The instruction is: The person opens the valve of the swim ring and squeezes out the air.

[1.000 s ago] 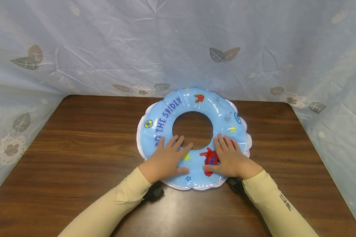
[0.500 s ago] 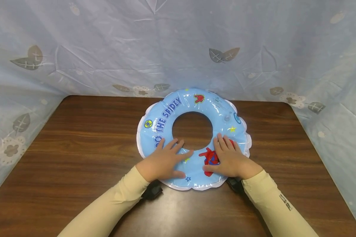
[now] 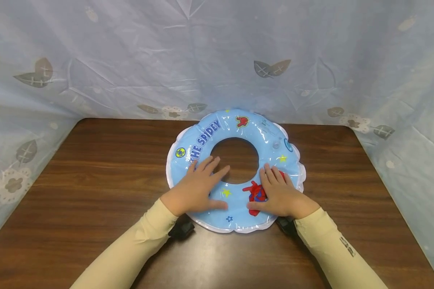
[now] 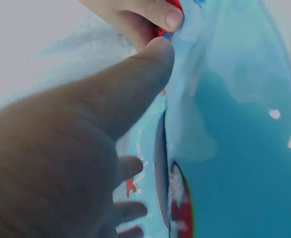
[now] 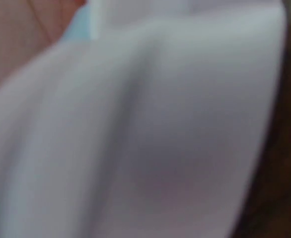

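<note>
A light blue inflatable swim ring (image 3: 238, 218) with a white scalloped edge lies on the table, printed with lettering, stars and red figures. Over its near left part my left hand (image 3: 197, 188) is spread, fingers apart and fairly straight; whether the palm touches the ring cannot be told. My right hand (image 3: 280, 194) rests on its near right part with straight fingers, partly covering a red figure. In the left wrist view the left thumb (image 4: 140, 74) reaches across beside the ring's blue side (image 4: 240, 124). A blurred pale edge of the ring (image 5: 150, 124) fills most of the right wrist view.
A brown wood-grain table (image 3: 94, 180) lies under the ring. Behind and at both sides hangs a pale blue curtain (image 3: 217, 52) with leaf and flower prints. The ring's far edge reaches the curtain at the table's back edge.
My left hand has shifted left and slightly away from me over the ring, uncovering a yellow star and covering more lettering. The right hand and the ring have stayed nearly still.
</note>
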